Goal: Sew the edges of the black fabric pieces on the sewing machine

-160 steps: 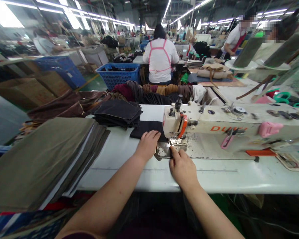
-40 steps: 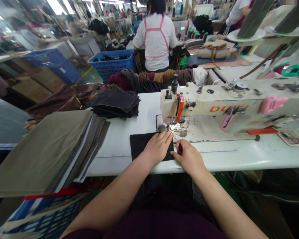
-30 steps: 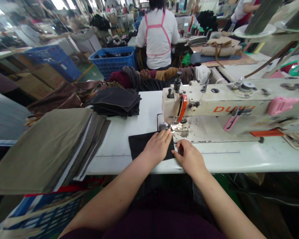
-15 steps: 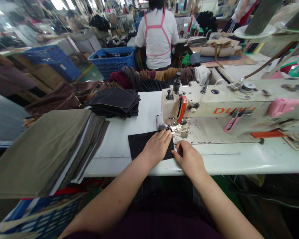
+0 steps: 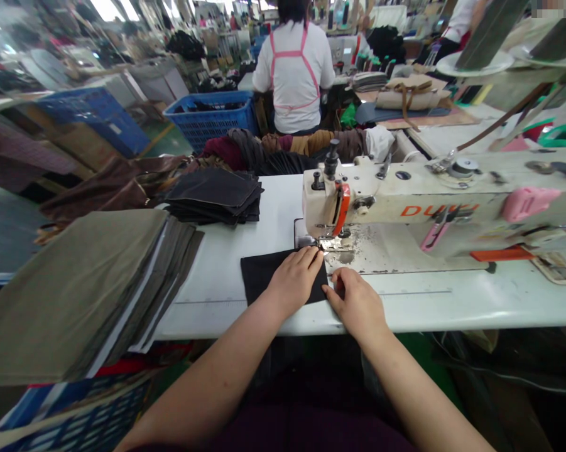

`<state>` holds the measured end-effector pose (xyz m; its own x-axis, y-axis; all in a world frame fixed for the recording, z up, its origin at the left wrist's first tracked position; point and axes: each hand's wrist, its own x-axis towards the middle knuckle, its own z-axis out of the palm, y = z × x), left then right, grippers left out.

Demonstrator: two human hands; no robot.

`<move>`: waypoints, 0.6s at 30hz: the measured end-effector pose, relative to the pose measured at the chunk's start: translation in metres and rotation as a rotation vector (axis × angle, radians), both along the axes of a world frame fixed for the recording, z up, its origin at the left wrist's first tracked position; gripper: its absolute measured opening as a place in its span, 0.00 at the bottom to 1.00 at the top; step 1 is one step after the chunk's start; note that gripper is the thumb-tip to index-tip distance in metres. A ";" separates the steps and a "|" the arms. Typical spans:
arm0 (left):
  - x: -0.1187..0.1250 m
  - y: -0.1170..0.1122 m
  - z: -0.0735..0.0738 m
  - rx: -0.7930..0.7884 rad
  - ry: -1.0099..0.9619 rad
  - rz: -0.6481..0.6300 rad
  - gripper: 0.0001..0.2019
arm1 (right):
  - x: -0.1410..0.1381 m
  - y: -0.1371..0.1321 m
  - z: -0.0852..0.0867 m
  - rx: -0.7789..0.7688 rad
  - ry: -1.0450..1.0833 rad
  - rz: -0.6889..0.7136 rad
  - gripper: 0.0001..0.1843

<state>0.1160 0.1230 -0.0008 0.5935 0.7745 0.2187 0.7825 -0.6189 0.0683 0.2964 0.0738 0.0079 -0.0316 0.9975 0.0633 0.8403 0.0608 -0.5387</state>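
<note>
A small black fabric piece (image 5: 259,276) lies flat on the white table (image 5: 226,295) in front of the sewing machine (image 5: 405,204). My left hand (image 5: 294,279) rests flat on the piece, fingers stretched toward the presser foot (image 5: 332,242). My right hand (image 5: 355,301) sits at the piece's right edge, thumb and fingers pinched on that edge.
A stack of olive-grey fabric sheets (image 5: 75,289) fills the left side. Folded dark pieces (image 5: 214,194) lie behind, with brown and mixed cloth (image 5: 122,185) beyond. A person in a white shirt (image 5: 292,69) sits ahead beside a blue basket (image 5: 210,119).
Five seconds ago the black piece lay behind the presser foot with my hands at the foot; now it lies in front. Over the last second the hands barely moved.
</note>
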 end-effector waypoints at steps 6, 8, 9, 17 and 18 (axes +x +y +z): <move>0.001 0.000 -0.001 0.022 0.026 -0.006 0.24 | -0.001 -0.005 0.000 0.060 -0.040 0.035 0.17; 0.001 0.001 0.000 0.025 0.022 -0.002 0.24 | -0.001 -0.004 0.000 0.064 -0.051 0.040 0.18; 0.001 0.002 0.000 0.026 0.018 -0.001 0.23 | -0.001 -0.004 0.000 0.064 -0.053 0.040 0.18; 0.002 0.003 -0.001 0.025 0.034 -0.011 0.24 | 0.000 -0.004 -0.002 0.066 -0.060 0.042 0.18; 0.002 0.003 -0.001 0.025 0.033 -0.008 0.24 | 0.000 -0.004 -0.002 0.069 -0.062 0.043 0.19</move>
